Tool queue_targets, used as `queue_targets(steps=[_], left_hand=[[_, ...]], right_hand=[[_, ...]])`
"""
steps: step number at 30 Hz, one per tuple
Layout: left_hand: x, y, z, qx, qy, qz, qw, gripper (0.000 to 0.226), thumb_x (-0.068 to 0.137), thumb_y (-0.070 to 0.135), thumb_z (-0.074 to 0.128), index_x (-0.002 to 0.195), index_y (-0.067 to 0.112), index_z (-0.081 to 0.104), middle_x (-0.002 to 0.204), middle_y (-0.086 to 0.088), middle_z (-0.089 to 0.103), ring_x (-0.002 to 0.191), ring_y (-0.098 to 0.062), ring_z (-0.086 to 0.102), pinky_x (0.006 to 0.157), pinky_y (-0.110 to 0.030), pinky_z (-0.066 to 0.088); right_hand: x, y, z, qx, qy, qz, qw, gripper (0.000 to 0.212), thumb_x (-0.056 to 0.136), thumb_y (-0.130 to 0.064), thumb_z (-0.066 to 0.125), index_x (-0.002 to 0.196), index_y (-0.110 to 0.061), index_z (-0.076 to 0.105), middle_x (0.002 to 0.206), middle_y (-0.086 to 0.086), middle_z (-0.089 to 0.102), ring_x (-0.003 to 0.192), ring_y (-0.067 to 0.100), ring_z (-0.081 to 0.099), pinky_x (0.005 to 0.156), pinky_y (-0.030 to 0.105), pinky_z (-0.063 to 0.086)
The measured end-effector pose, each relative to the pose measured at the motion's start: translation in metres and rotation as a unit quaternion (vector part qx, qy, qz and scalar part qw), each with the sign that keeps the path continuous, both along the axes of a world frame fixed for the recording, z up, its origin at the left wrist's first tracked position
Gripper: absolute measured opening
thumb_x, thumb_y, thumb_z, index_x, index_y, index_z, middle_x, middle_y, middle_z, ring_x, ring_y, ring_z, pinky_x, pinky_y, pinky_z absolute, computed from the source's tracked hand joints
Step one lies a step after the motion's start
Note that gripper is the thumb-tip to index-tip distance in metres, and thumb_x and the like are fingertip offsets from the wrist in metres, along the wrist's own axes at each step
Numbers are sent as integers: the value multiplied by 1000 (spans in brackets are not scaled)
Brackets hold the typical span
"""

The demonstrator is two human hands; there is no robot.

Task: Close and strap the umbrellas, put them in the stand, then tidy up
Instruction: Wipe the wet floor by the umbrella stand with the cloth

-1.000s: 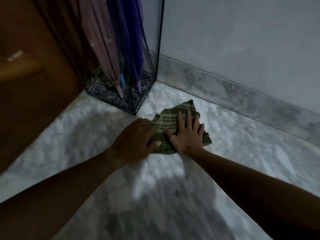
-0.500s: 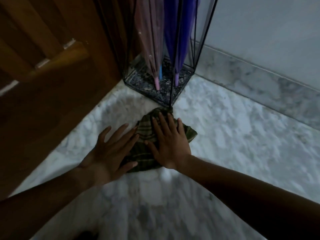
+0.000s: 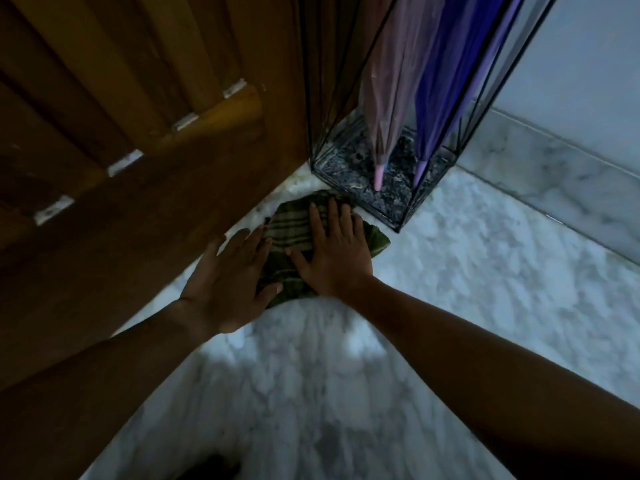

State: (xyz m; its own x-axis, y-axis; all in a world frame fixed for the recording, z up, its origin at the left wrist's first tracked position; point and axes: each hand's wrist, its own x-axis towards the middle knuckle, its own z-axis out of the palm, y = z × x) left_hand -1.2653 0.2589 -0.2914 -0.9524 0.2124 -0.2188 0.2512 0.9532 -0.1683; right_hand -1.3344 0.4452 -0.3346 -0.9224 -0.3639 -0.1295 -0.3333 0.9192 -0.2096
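A green checked cloth [image 3: 290, 226] lies on the marble floor [image 3: 467, 289] against the front of the black wire umbrella stand [image 3: 398, 199]. My right hand [image 3: 334, 252] presses flat on the cloth with straight fingers. My left hand [image 3: 230, 282] lies flat beside it, its fingertips on the cloth's left edge. In the stand a closed pink umbrella [image 3: 389, 84] and a closed purple-blue umbrella [image 3: 446, 81] stand tips down.
A wooden door [image 3: 131, 161] with slats fills the left side, close to my left hand. A marble skirting [image 3: 561, 181] and a pale wall run along the right behind the stand.
Both hands have slid the cloth to the left along the floor, from right of the stand to the gap between door and stand. My left hand went from curled to flat.
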Motion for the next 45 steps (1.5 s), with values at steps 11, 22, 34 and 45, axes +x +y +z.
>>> queue_targets(steps=[11, 22, 34, 45], left_hand=[[47, -1, 9, 43, 5, 135, 990, 50, 91, 56, 44, 106, 18, 72, 155, -4, 42, 143, -29, 33, 111, -54, 18], [111, 80, -6, 105, 30, -101, 989, 61, 81, 59, 50, 120, 16, 70, 134, -6, 64, 133, -31, 52, 108, -52, 24], [107, 235, -11, 100, -91, -237, 962, 75, 94, 66, 40, 157, 27, 23, 167, 1, 9, 153, -36, -8, 115, -66, 1], [142, 291, -24, 124, -58, -232, 963, 75, 94, 66, 34, 157, 26, 25, 167, -1, 11, 154, -35, 0, 116, -59, -5]], right_hand=[[-19, -39, 3, 29, -11, 201, 979, 92, 88, -79, 27, 162, -30, 4, 170, 10, -1, 156, 31, -5, 123, 54, -5], [80, 108, 3, 24, 17, 276, 961, 88, 89, -73, 34, 160, -23, 20, 169, 5, 12, 156, 28, 9, 122, 56, 7], [180, 281, 19, 88, -100, -6, 991, 103, 76, -88, -10, 160, -29, -4, 167, 3, -19, 154, 26, -18, 120, 63, -3], [200, 350, 21, 61, -100, -93, 989, 103, 74, -95, 18, 159, -41, -7, 168, -6, -17, 155, 21, -15, 122, 60, -2]])
